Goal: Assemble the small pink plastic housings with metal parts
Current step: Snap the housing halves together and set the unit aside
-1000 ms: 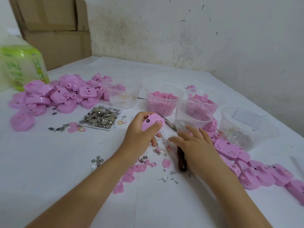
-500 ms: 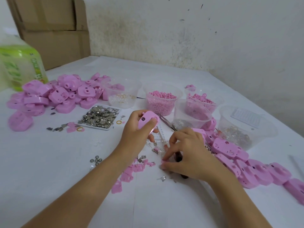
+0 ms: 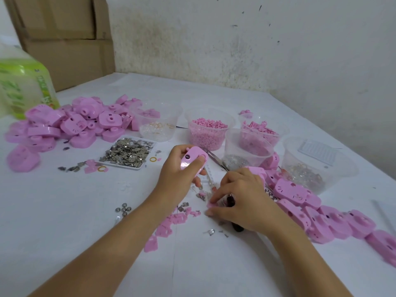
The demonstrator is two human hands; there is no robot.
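My left hand (image 3: 177,176) grips a small pink housing (image 3: 194,159) above the white table, its side with a dark slot turned toward me. Lower and to the right, my right hand (image 3: 242,202) is down on the table and pinches a small pink piece (image 3: 211,204) between thumb and fingertips. Loose pink pieces (image 3: 169,224) and tiny metal parts (image 3: 211,232) lie scattered around both hands. A tray of metal plates (image 3: 128,152) sits to the left. Under my right hand a dark-handled tool (image 3: 231,202) partly shows.
A heap of pink housings (image 3: 70,125) fills the back left, a row of housings (image 3: 300,202) runs along the right. Several clear tubs stand behind: rings (image 3: 157,125), pink beads (image 3: 207,129), pink parts (image 3: 260,130), metal bits (image 3: 244,151). A green jug (image 3: 21,88) and cardboard boxes (image 3: 64,35) stand far left.
My right hand moved from the tool down and left to the table and closed its fingertips on a small pink piece. My left hand turned the housing a little.
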